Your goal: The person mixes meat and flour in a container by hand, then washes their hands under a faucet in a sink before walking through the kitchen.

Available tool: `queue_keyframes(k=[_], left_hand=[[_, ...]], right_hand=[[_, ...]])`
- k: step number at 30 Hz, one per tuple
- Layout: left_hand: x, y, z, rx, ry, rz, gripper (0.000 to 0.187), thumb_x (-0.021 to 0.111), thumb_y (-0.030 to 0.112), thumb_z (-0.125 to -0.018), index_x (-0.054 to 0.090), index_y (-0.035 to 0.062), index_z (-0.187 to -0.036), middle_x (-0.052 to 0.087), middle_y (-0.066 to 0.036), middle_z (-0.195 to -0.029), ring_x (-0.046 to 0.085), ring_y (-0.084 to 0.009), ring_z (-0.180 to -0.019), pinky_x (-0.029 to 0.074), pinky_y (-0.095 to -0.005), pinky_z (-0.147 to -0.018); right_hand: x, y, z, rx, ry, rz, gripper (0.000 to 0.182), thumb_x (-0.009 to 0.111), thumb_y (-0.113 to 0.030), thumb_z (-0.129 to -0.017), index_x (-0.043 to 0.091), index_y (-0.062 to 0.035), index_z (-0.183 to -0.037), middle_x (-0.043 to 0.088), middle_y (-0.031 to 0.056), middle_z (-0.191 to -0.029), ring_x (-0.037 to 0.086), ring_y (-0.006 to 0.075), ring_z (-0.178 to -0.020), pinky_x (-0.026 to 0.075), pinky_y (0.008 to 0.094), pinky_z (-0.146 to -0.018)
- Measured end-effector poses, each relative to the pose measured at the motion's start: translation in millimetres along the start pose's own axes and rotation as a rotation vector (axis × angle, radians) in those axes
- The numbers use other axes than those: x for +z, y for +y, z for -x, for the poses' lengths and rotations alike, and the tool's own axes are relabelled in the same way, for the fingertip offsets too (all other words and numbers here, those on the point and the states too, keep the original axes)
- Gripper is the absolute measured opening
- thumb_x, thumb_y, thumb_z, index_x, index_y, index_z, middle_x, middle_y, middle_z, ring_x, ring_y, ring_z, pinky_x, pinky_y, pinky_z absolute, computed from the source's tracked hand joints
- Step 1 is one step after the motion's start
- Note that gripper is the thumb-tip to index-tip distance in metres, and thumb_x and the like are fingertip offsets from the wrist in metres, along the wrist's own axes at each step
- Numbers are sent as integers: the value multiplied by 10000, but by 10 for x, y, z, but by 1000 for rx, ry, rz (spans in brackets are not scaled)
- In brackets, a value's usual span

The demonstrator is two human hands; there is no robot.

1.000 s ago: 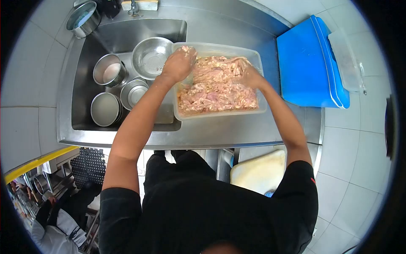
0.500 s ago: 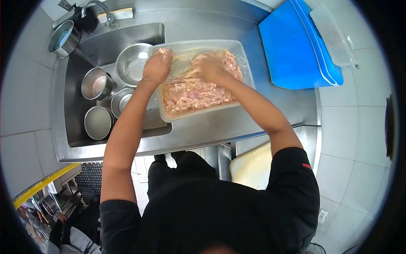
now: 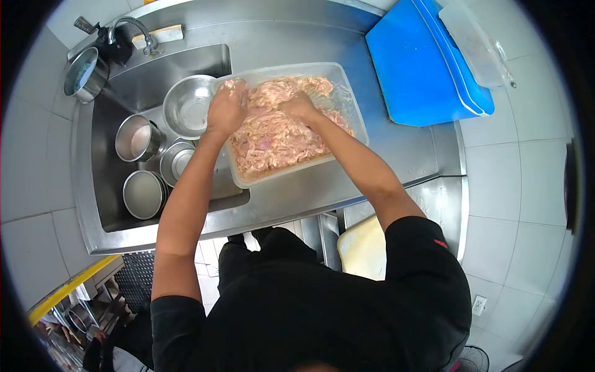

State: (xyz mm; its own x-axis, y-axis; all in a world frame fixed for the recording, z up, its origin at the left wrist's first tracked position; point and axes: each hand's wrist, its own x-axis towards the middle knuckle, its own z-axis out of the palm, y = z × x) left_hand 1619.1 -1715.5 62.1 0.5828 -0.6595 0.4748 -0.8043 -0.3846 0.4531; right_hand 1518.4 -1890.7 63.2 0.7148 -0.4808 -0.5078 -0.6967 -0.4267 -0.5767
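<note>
A clear plastic tub (image 3: 361,130) of raw sliced meat (image 3: 279,139) stands on the steel counter, its left end over the sink's edge. At the tub's left rim is my left hand (image 3: 228,108), closed on it, with bits of meat stuck to the fingers. My right hand (image 3: 299,106) is in the meat near the middle of the tub, its fingers curled into the pieces and partly hidden. The meat is heaped toward the far side, and the tub's right end shows bare plastic.
In the sink (image 3: 164,65) sit a perforated metal bowl (image 3: 186,105), a pot (image 3: 136,137) and stacked round pans (image 3: 142,194). A faucet (image 3: 133,25) rises behind it. A blue cooler (image 3: 415,68) stands at the right. Another person (image 3: 118,341) is partly visible at lower left.
My right hand has drawn a little nearer and left through the meat, which is now piled toward the far side. My left hand stays at the rim. The view has shifted slightly.
</note>
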Motion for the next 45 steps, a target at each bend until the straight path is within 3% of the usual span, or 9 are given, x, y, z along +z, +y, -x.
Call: queue_keyframes(k=[6, 14, 18, 21, 30, 32, 36, 41, 45], left_hand=[[0, -56, 47, -59, -224, -150, 313, 445, 241, -853, 514, 32, -1075, 544, -200, -1042, 495, -336, -992, 405, -409, -861], [313, 51, -136, -174, -941, -323, 456, 350, 368, -874, 508, 2, -1096, 502, -260, -1124, 476, -352, -1076, 404, -450, -848], [913, 50, -45, -384, -838, -59, 508, 204, 350, -902, 505, -11, -1096, 476, -282, -1151, 458, -403, -1088, 378, -468, -870], [700, 489, -206, -653, -645, -116, 492, 193, 320, -911, 475, -22, -1125, 488, -291, -1122, 466, -434, -1054, 338, -485, -900], [1364, 109, -803, -235, -376, -95, 438, 278, 291, -904, 451, -33, -1141, 456, -291, -1166, 505, -418, -989, 304, -439, -944], [1331, 32, -951, -738, -308, 699, 467, 319, 348, -895, 487, -51, -1070, 465, -265, -1162, 534, -338, -957, 360, -389, -883], [702, 261, -954, -829, -278, 889, 514, 346, 404, -883, 532, -68, -967, 539, -228, -1056, 559, -287, -888, 402, -350, -797], [46, 599, -594, -383, -727, 406, 390, 393, 323, -881, 525, -14, -735, 577, -166, -705, 531, -219, -579, 433, -366, -598], [84, 586, -216, -120, -721, 65, 400, 443, 346, -855, 605, -20, -855, 604, -217, -820, 596, -291, -817, 446, -360, -724]], right_hand=[[65, 30, 106, 145, -76, -464, 650, 646, -269, -718, 402, 125, -1173, 513, 266, -1083, 507, 272, -1000, 409, 337, -845], [-555, 270, 427, -142, -188, -78, 535, 603, -274, -792, 415, -33, -1231, 521, 160, -1131, 516, 207, -1005, 449, 294, -773], [-489, 835, -306, -422, 185, -235, 477, 582, -258, -820, 446, -28, -1216, 592, 119, -1026, 550, 205, -953, 431, 298, -811], [-522, 735, -531, -99, 286, -478, 374, 498, -268, -864, 486, -19, -1143, 593, 120, -981, 560, 200, -905, 437, 299, -785], [-521, 115, -683, 144, 12, -720, 373, 411, -339, -885, 507, -58, -1110, 542, 115, -1054, 526, 184, -915, 457, 343, -801], [-422, 164, -869, -19, -177, -977, 539, 448, -461, -836, 480, -56, -1191, 498, 135, -1160, 511, 217, -978, 454, 341, -790], [-455, 336, -888, 37, -378, -1111, 497, 461, -442, -837, 498, -73, -1168, 523, 127, -1125, 524, 199, -962, 464, 356, -769], [-409, 284, 3, -443, -364, -198, 436, 493, -423, -810, 576, -87, -1076, 598, 126, -1002, 580, 204, -893, 472, 368, -754], [-379, 440, 457, -597, -69, 616, 344, 541, -336, -796, 605, -82, -1019, 621, 138, -913, 604, 233, -801, 470, 386, -734]])
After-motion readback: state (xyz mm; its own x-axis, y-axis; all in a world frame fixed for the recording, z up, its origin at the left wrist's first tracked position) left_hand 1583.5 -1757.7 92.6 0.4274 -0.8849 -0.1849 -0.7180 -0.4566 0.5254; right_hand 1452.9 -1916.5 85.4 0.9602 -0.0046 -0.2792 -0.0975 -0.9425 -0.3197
